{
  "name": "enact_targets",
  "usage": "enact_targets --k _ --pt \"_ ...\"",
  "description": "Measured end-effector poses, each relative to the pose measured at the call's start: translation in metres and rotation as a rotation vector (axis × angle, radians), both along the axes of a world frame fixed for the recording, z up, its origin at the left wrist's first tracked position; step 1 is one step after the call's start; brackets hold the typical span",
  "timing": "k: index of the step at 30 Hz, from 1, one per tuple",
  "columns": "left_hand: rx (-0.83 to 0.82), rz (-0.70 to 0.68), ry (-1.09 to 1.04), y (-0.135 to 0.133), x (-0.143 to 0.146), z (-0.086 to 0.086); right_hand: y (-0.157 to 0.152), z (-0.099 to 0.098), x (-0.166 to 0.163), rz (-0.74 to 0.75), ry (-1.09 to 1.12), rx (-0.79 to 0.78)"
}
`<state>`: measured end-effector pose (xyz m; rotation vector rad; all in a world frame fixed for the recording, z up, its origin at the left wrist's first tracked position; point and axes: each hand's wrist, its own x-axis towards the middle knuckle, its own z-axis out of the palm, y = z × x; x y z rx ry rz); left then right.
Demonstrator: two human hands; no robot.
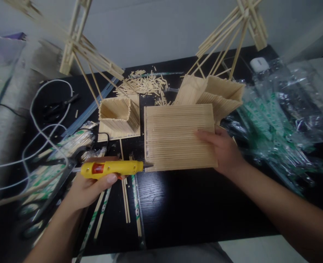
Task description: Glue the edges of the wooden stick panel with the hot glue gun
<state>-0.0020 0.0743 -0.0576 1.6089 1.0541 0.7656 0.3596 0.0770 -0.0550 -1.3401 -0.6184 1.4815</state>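
Observation:
A yellow hot glue gun lies in my left hand, whose fingers are wrapped round it. Its metal nozzle points right and meets or nearly meets the lower left corner of a panel of wooden sticks. My right hand grips that panel by its right edge, thumb on the face and the other fingers hidden behind. Behind the panel, partly covered by it, stands a stick-built box. Left of the panel, a smaller open stick box sits on a flat stick base.
Short cut stick pieces are heaped at the back. Scissors, pliers, a white cable and wrapped chopsticks lie on the left. Plastic wrappers cover the right side. Tall stick frames rise at the back.

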Motion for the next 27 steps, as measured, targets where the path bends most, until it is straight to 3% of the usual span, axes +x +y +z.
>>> enact_targets --k 6,12,19,27 --pt "-0.008 0.014 0.008 0.0 -0.001 -0.003 0.0 -0.001 -0.001 0.006 0.013 0.005" --pt "-0.064 0.131 0.008 -0.001 -0.001 -0.007 -0.001 -0.001 -0.001 0.021 -0.001 -0.013" --pt "-0.055 0.134 -0.014 -0.002 -0.003 -0.01 -0.002 -0.002 -0.001 0.023 0.006 -0.003" --pt "-0.05 0.113 -0.036 0.001 0.0 0.0 -0.001 -0.001 -0.001 0.021 0.005 -0.006"
